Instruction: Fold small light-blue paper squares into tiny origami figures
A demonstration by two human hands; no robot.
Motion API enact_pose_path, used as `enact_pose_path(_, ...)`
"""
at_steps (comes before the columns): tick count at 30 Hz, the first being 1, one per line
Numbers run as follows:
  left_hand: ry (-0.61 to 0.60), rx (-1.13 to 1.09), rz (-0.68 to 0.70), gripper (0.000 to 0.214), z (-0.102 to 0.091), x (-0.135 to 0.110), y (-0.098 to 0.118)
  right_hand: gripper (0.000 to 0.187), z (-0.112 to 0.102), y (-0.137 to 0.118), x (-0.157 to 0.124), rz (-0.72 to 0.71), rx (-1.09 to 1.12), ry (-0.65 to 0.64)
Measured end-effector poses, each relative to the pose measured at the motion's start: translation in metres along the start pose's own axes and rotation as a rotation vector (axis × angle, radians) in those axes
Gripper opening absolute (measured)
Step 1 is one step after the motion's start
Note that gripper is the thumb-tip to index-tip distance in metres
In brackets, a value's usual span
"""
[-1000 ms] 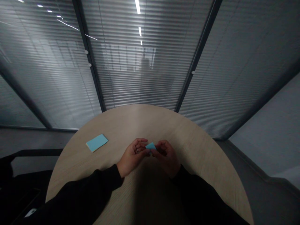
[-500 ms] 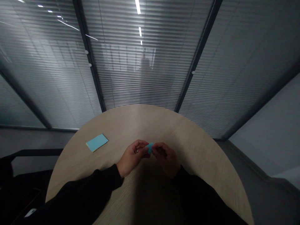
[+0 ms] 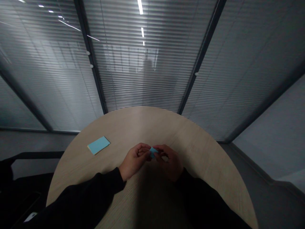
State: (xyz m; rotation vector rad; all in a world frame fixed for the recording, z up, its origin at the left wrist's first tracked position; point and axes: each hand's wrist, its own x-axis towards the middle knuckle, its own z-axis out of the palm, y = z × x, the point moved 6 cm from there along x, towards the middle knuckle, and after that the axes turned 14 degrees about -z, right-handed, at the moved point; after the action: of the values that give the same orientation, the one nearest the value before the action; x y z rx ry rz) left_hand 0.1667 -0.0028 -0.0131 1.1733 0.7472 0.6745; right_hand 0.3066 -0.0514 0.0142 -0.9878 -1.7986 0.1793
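Between my two hands is a small folded piece of light blue paper (image 3: 152, 151), partly covered by my fingers. My left hand (image 3: 137, 159) pinches its left side between thumb and fingers, a ring showing on one finger. From the right, my right hand (image 3: 170, 160) grips the opposite side with thumb and fingertips; much of this hand lies in shadow. Both hands are just over the middle of the round wooden table (image 3: 152, 124). To their left on the tabletop lies a pad of light blue sticky notes (image 3: 99, 145), apart from my hands.
Glass panels with horizontal blinds (image 3: 143, 86) stand behind the table's far edge. A dark chair (image 3: 28, 184) is at the left, with a small white object (image 3: 30, 217) low beside my sleeve. A pale wall (image 3: 278, 136) rises at the right.
The blue paper has turned slightly and shows more of a flat, pointed face. My right fingers have shifted their hold on it, thumb and forefinger more spread apart. The pad has stayed put.
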Motion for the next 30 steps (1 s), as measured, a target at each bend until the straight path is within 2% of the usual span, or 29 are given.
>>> enact_pose_path(3,-0.005,0.045,0.014,0.038,0.001,-0.002,0.002,0.019,0.000,0.003,0.000,0.029,0.035,-0.005)
enact_pose_path(7,-0.004,0.079,0.032,0.044,0.003,-0.003,0.004,0.036,0.004,0.020,-0.008,0.256,0.274,0.075)
enact_pose_path(9,0.034,0.032,0.067,0.041,0.000,-0.003,0.005,0.040,0.010,0.024,-0.011,0.320,0.387,0.078)
enact_pose_path(12,0.081,-0.048,0.105,0.036,-0.003,-0.001,0.005,0.033,0.014,0.024,-0.011,0.358,0.408,0.057)
enact_pose_path(15,0.050,-0.102,0.089,0.034,-0.002,0.001,0.000,0.023,0.011,0.022,-0.009,0.361,0.361,0.082)
enact_pose_path(19,0.011,-0.096,0.027,0.034,0.001,0.001,-0.003,0.020,0.008,0.016,-0.006,0.306,0.286,0.059)
enact_pose_path(24,0.015,-0.075,-0.082,0.037,0.003,0.000,-0.005,0.016,0.001,0.007,-0.002,0.142,0.054,0.061)
enact_pose_path(30,0.027,-0.112,-0.094,0.037,0.002,0.004,-0.010,0.009,-0.003,-0.010,0.004,-0.101,-0.233,0.046)
